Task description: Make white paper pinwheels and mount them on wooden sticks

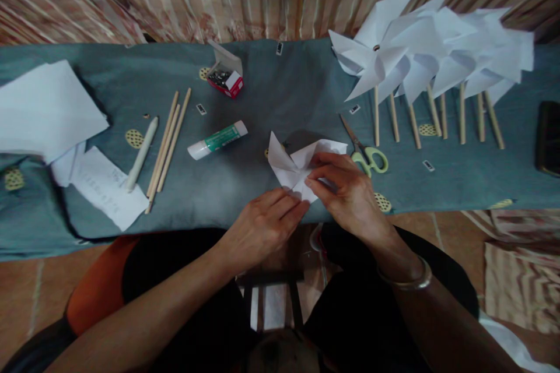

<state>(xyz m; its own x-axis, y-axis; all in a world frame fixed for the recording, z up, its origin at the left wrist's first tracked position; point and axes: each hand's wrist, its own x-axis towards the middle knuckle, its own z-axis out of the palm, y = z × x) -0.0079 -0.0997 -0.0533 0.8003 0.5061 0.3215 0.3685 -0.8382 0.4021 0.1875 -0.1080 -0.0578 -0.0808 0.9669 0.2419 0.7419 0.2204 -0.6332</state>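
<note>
A white paper pinwheel [297, 176] with partly folded blades lies near the table's front edge, between my hands. My left hand [266, 221] has its fingers closed on the near left edge of the paper. From the right, my right hand [345, 186] pinches a part of the paper near the centre with thumb and forefinger. The fingertips hide what exactly is gripped there. Just right of that hand lie scissors [370, 157] with light green handles. A glue stick [217, 140] with a green label rests on its side to the left.
Several finished pinwheels [411, 46] on sticks overlap at the back right. An opened small red box [227, 78] of dark pins stands at the back. Wooden sticks [168, 148], a white pen-like stick [142, 154] and paper sheets [52, 108] lie left. A dark object [549, 137] sits far right.
</note>
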